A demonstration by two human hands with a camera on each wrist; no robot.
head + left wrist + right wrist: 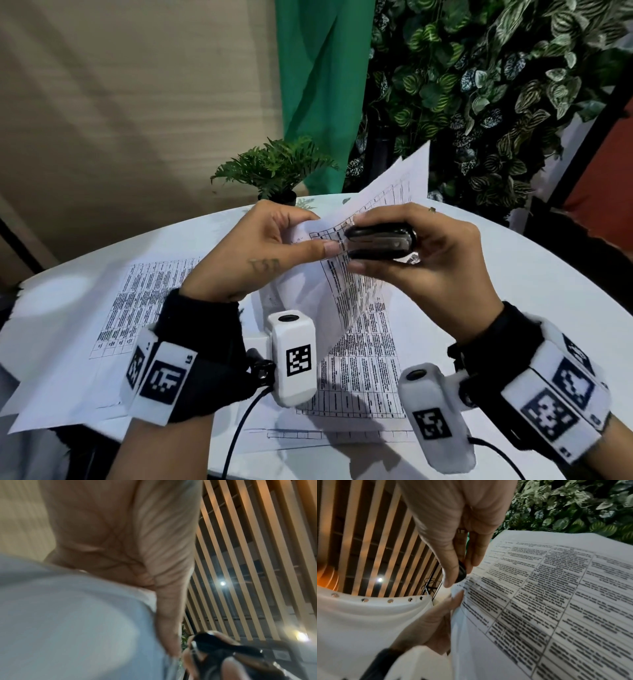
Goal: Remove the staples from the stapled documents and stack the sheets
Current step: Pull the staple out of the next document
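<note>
A stapled document [352, 274] of printed tables is held up above the white table [496, 274]. My left hand [274, 246] pinches its top left corner between thumb and fingers. My right hand [411, 253] grips a black staple remover [378, 241], whose jaws are at that same corner, right by my left thumb. The right wrist view shows the remover [461, 572] against the page's [556, 601] corner. In the left wrist view the paper [68, 615] is blurred and the remover [214, 643] sits low right.
Loose printed sheets [113, 308] lie flat on the left of the table, and more sheets [359, 370] lie under my hands. A small potted fern [274, 168] stands at the far edge. Behind it hang a green curtain [318, 85] and a leafy wall [496, 85].
</note>
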